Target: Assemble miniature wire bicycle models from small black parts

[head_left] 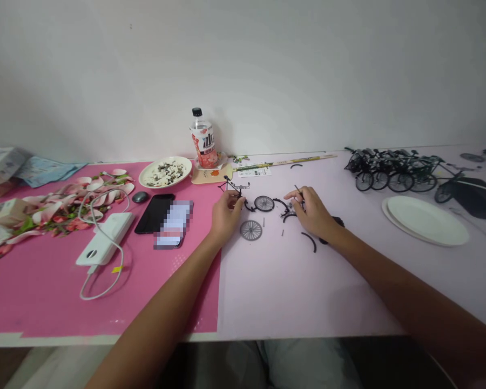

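**Tiny bike parts all over the desk**

On the pale mat, just right of the pink mat [65, 302]: left hand [225, 215] pinching the small black bike frame [234, 188] between narrowed fingertips, frame standing upright just above the knuckles. Right hand [312, 212] curling around a thin dark pin [297, 189], fingers close together, pin poking up and to the left. Sitting between the two hands: one little spoked wheel [264, 203], with a second wheel [250, 230] lying just below the left hand. Lying scattered near the right wrist: curved black strips [310, 241], probably mudguards, hard to tell at this size.

Further out, resting on the pink side: a dark phone [154, 213], a white power bank [105, 237] trailing a cable, a bowl [165, 172] of something pale. Standing against the wall: a drink bottle [203, 139]. Parked far right: a row of finished model bikes [392, 168] beside white plates [427, 220].
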A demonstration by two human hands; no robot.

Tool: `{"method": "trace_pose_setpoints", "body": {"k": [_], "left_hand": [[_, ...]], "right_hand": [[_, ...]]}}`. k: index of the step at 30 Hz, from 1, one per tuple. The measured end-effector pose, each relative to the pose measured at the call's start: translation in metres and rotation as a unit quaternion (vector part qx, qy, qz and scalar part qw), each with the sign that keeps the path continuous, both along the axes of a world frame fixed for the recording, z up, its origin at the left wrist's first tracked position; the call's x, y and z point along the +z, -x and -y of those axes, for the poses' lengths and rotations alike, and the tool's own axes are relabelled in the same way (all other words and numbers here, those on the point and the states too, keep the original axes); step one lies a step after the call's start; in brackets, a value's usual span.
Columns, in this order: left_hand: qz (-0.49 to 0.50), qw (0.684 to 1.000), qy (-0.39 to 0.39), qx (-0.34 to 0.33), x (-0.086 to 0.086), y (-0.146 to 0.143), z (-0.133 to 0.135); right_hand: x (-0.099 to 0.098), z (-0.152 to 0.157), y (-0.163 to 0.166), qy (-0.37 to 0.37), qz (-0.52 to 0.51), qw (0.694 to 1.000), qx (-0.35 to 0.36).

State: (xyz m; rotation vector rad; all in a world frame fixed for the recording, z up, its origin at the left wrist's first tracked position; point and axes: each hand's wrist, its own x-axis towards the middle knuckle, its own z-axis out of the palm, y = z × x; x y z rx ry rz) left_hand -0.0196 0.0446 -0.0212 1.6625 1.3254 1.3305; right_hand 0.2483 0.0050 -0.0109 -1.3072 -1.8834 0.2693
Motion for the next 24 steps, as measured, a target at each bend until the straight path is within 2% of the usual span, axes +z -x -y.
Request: {"method": "trace_pose_setpoints", "body": {"k": [4, 10, 17, 24], "left_hand": [[-0.01, 0.999, -0.01, -0.049, 0.0, 0.0, 0.001], [-0.105, 0.988, -0.003, -0.112, 0.004, 0.0, 0.005], [-0.106, 0.991, -0.01, -0.083, 0.001, -0.002, 0.005], [-0.059, 0.997, -0.031, -0.034, 0.003, -0.004, 0.006]], "right_hand": [[-0.001, 0.001, 0.002, -0.01, -0.021, 1.0, 0.006], [0.002, 0.004, 0.007, -0.006, -0.039, 0.999, 0.003], [0.007, 0.012, 0.013, 0.011, -0.062, 0.998, -0.007], [0.009, 0.019, 0.024, 0.006, -0.084, 0.996, 0.021]]}}
